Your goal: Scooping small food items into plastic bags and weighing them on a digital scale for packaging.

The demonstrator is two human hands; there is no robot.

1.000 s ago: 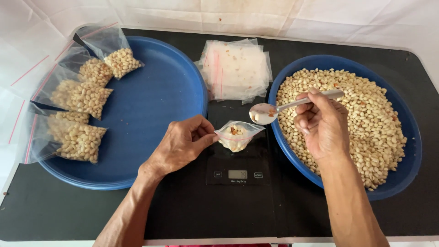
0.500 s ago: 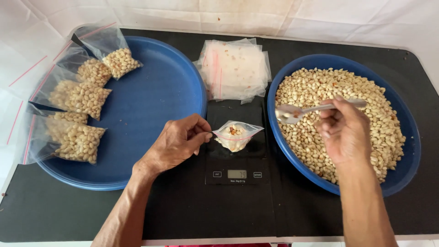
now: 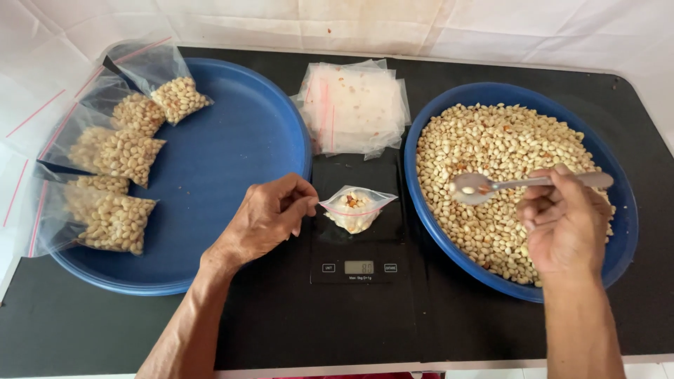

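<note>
My left hand pinches the left edge of a small clear bag that holds some pale peanuts and rests on a black digital scale. My right hand grips a metal spoon by its handle. The spoon's bowl hovers over the heap of peanuts in the blue bowl on the right and carries only a couple of nuts.
A blue tray on the left bears several filled peanut bags along its left rim. A stack of empty clear bags lies behind the scale. All stands on a black table with white cloth behind.
My right hand has carried the spoon rightwards, from above the small bag to over the peanut bowl. The left hand keeps its hold on the bag.
</note>
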